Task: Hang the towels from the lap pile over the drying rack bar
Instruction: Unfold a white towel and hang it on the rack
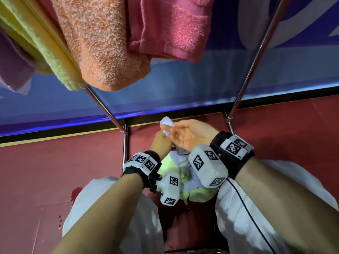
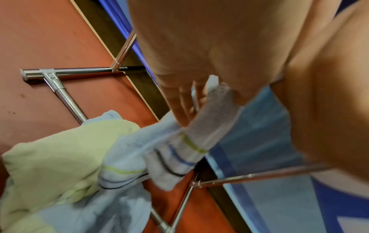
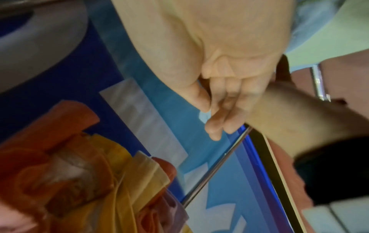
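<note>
The pale blue towel (image 1: 166,125) is lifting off the lap pile (image 1: 172,182) at lower centre, one corner poking up at mid-frame. The right hand (image 1: 190,133) pinches that corner between thumb and fingers, palm up; the left hand (image 1: 161,142), just beside it, curls round the striped length (image 2: 187,141) below. This looks like the pick-up step. Next comes spreading the towel and carrying it to the frame's top, where the orange towel (image 1: 102,43) and pink towel (image 1: 170,26) hang; the bar itself is hidden under them.
</note>
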Available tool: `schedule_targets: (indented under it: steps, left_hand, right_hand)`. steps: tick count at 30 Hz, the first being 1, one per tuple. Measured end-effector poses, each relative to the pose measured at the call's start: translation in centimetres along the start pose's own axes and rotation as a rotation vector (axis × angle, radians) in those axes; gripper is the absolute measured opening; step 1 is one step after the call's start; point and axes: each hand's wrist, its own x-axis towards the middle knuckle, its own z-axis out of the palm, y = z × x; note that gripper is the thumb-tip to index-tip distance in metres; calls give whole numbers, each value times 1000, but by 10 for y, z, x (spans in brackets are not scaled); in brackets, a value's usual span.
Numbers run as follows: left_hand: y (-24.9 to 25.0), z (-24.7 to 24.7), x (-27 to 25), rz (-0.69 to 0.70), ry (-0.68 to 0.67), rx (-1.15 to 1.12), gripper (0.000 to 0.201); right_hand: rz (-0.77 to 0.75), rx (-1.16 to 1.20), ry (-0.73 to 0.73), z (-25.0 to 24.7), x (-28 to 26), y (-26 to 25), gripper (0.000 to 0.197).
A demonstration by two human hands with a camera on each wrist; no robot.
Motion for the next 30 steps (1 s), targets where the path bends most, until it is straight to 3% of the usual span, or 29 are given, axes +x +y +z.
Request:
schedule_targets:
  steps: [3, 5, 7, 8, 10, 12, 14, 17, 21, 24, 26, 28, 30]
  left_hand:
    - [15, -7, 5, 3, -4, -293, 46]
    - [18, -12, 12, -64, 41, -500, 34]
    - [14, -19, 17, -151, 98, -753, 35]
    - [13, -22, 20, -191, 104, -839, 38]
    - [14, -25, 20, -240, 97, -917, 39]
    - [16, -27, 19, -270, 88, -943, 43]
    - [12, -26, 21, -288, 74, -980, 47]
    - [8, -27, 24, -314, 34, -1035, 43]
    - [4, -28, 23, -340, -1, -852, 23]
    - [-7, -30, 25, -440, 134, -559, 10]
    - [-14, -35, 27, -483, 221, -335, 17]
    - [-18, -37, 30, -392, 254, -313, 34]
    - [-13, -32, 28, -212, 164, -335, 36]
  right_hand:
    - [-95, 54, 195, -16, 5, -18, 21]
    - [-170, 24, 398, -31, 10, -20, 21]
    - [-134, -170, 511, -41, 14, -11, 19]
    - [-94, -239, 521, -45, 19, -3, 14]
    - [4, -275, 509, -50, 26, 10, 39]
    - [93, -147, 435, -50, 32, 16, 53]
    - [117, 11, 361, -44, 31, 18, 47]
    - [28, 85, 335, -38, 31, 17, 25]
    - [-110, -32, 374, -40, 33, 12, 20]
    - [-310, -179, 466, -45, 28, 1, 10]
    - [-405, -304, 474, -44, 21, -4, 13]
    - [-422, -465, 448, -37, 17, -7, 12]
    - [-313, -686, 434, -32, 12, -6, 16]
